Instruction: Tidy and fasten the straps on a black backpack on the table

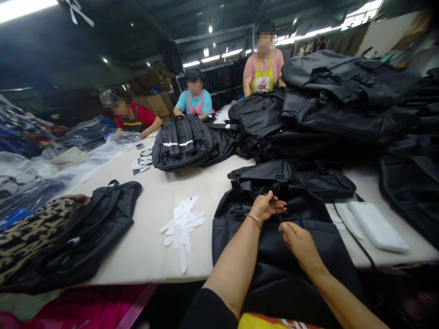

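Observation:
A black backpack (236,228) lies in front of me at the table's edge, its top flap (260,171) folded back away from me. Above its opening my left hand (266,208), with a bracelet at the wrist, holds a thin black cord (276,211) near the thumb, other fingers partly stretched. Lower and to the right, my right hand (297,240) pinches the cord's near end between thumb and fingers. The cord runs taut between both hands. Where it joins the bag is hidden behind my left hand.
White paper strips (181,226) lie left of the bag, a white packet (379,226) right. Black bags are piled (343,100) at the back right; another backpack (185,141) stands mid-table. A co-worker's patterned sleeve (37,228) reaches over a bag at left. Several people work across the table.

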`<state>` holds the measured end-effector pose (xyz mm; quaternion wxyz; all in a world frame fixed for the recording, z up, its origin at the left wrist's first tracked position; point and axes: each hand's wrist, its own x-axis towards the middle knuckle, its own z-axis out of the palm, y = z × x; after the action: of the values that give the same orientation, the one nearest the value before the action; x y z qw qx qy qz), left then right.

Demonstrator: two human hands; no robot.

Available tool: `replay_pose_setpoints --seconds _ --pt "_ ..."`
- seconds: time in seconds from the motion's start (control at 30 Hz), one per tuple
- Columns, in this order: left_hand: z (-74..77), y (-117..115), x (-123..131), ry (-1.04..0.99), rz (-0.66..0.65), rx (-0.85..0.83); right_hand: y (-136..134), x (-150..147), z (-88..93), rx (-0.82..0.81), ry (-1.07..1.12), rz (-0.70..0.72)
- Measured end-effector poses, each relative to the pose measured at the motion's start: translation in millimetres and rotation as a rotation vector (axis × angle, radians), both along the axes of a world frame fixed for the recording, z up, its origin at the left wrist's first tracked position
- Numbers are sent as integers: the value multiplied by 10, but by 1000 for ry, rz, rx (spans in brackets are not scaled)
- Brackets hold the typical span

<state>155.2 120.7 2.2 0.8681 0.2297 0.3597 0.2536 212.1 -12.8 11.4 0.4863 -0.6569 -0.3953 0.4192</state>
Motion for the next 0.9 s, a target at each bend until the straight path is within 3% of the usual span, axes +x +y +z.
replay_pose_setpoints --seconds 0.1,0.13,0.2,0.27,0.37,0.57,0.7,0.8,0.9 --pt "150 150 -287 430 -405 508 -31 23 -112 -54 106 6" --pt "234 235 -387 606 -467 698 -36 31 -154 -73 144 -6" --pt "414 438 -540 844 -443 1019 -39 44 -231 -92 189 -26" --pt "547 634 -591 933 -374 1184 -37 47 -292 -74 162 -18" --pt "567 801 -495 1011 -443 1267 -29 39 -351 -31 38 27" --pt "374 803 -194 1246 -532 1232 -19 30 -407 -24 -50 76" --pt "472 867 -257 1301 -521 1239 -4 54 -444 -22 -18 57" --pt "553 883 -435 1296 -413 1326 39 85 -436 -46 96 40" --pt "479 818 -566 1340 -150 1389 131 85 -348 -85 225 31"
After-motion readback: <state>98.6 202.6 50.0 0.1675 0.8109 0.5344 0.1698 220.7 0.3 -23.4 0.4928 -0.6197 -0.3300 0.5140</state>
